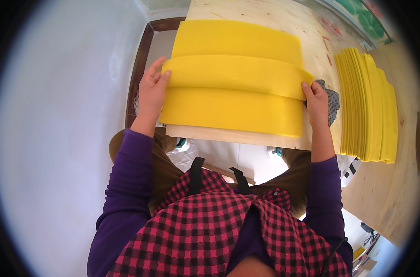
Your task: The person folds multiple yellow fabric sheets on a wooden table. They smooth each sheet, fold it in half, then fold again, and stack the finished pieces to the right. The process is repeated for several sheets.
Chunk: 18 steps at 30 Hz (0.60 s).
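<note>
The right hand (317, 104) pinches the right end of a yellow band (237, 73) between thumb and fingers; the left hand (152, 87), fingers loosely spread, rests its thumb at the other end, its grip unclear. The band spans between the hands, over yellow material (233, 111) on the desk (265, 11). Even tension and level ends should prevent skewing. Just beyond the right hand lies grey cloth (332, 104); farther right, a yellow stack (364, 108).

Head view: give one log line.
left hand: at left end of yellow sheet | right hand: gripping its right end | yellow stack: farther right
</note>
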Tool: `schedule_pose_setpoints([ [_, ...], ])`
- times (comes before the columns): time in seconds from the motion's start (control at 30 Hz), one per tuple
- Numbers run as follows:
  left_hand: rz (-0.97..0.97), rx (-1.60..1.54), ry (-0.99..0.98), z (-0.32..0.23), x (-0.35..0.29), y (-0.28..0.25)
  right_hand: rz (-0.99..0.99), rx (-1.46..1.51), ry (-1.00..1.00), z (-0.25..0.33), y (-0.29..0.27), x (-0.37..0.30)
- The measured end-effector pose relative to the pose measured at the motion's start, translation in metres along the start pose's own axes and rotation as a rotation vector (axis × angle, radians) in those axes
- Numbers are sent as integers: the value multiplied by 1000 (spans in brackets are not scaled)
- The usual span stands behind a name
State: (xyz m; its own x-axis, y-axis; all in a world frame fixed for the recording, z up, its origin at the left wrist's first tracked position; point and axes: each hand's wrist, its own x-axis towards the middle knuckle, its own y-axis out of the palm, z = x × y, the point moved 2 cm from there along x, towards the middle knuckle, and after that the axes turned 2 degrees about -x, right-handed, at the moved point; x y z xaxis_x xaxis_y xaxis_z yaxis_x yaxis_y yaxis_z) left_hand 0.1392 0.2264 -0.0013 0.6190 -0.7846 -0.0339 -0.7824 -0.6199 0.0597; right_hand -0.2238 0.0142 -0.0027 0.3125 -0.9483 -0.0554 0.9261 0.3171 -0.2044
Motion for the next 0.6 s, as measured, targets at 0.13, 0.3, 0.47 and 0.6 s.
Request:
schedule_pose_setpoints([
  [0.13, -36, 168, 15, 5, 10, -1, -6, -98, 2, 1, 2, -2],
  [0.3, -49, 166, 57, 8, 14, -2, 25, -198, 34, 3, -1, -4],
  [0.47, -68, 39, 49, 10, 19, -2, 24, -155, 40, 1, -4, -4],
  [0.6, -68, 131, 52, 16, 23, -4, 28, -216, 59, 0, -5, -5],
])
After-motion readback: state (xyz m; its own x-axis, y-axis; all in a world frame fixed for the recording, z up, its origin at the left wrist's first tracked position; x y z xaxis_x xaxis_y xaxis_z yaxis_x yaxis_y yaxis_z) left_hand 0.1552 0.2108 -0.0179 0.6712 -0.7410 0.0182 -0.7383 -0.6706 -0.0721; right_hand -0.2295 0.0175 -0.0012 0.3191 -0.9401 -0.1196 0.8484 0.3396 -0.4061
